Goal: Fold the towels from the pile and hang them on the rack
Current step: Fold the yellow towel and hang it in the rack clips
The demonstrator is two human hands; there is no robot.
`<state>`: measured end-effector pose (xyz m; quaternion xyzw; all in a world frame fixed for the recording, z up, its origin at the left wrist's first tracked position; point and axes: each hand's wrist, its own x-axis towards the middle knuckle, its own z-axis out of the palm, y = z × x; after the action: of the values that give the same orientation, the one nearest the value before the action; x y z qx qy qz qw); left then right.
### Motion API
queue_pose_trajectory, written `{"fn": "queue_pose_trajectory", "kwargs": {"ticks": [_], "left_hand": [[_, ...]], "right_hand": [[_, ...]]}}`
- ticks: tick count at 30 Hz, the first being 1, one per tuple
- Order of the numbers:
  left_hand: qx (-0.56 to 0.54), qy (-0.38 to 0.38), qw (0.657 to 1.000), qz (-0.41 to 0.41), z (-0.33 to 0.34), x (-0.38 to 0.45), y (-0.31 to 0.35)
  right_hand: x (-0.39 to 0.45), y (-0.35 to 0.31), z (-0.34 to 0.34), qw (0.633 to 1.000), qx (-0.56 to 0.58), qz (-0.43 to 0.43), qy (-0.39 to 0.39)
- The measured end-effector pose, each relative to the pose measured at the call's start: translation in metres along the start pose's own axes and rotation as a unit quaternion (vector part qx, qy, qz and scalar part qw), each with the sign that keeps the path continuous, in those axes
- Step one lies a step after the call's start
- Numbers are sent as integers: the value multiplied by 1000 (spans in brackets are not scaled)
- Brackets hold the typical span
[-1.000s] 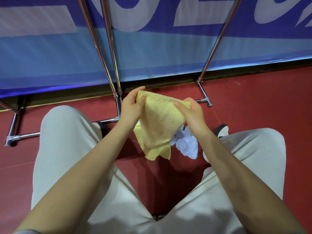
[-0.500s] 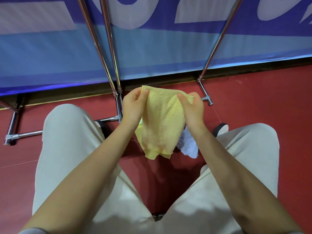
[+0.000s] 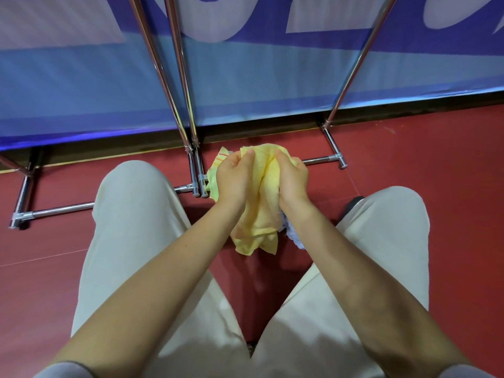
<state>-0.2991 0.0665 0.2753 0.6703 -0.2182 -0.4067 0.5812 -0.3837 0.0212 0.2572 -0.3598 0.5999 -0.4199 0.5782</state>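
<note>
A blue and white banner is stretching across the top of the view, standing along the far edge of a red floor that is filling the rest of the scene. The chrome rack is rising in front of the banner, its slanted uprights meeting low horizontal bars that are resting on the floor just beyond the person's knees. A person in pale beige trousers is sitting or crouching with knees apart, both bare forearms reaching forward between them. The yellow towel is being held up in the gap between the knees, just in front of the rack's base bars and clear of the floor, its upper part bunched and its lower corners hanging loose. The left hand is grasping the towel's upper left portion, fingers curled into the cloth with the thumb lying along the top. The right hand is gripping the upper right portion in the same way, close beside the left. A white cloth is showing low behind the right wrist, mostly hidden, and a dark shoe is peeking out beside the right knee.
</note>
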Motion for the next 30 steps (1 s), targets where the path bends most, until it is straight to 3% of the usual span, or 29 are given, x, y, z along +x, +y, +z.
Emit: {"fn": "queue_pose_trajectory", "kwargs": {"ticks": [11,15,21,23,27,30], "left_hand": [[-27,-8,999,22,10,1,1],[-27,-6,999,41,7,6,2],[-22,-53,998,32,1,5,5],[-37,-72,997,21,0,4,8],[-20,-94,995,26,-1,2,7],[22,-94,995,29,0,-1,2]], "right_hand": [[-11,-10,-3,989,18,-120,-87],[-9,-7,-9,964,-72,-208,-152],[-7,-6,-18,922,-160,-342,-81],[-8,-6,-24,932,-154,-317,-86],[-5,-1,-33,953,-195,-162,-164],[-10,6,-34,957,-214,-133,-143]]}}
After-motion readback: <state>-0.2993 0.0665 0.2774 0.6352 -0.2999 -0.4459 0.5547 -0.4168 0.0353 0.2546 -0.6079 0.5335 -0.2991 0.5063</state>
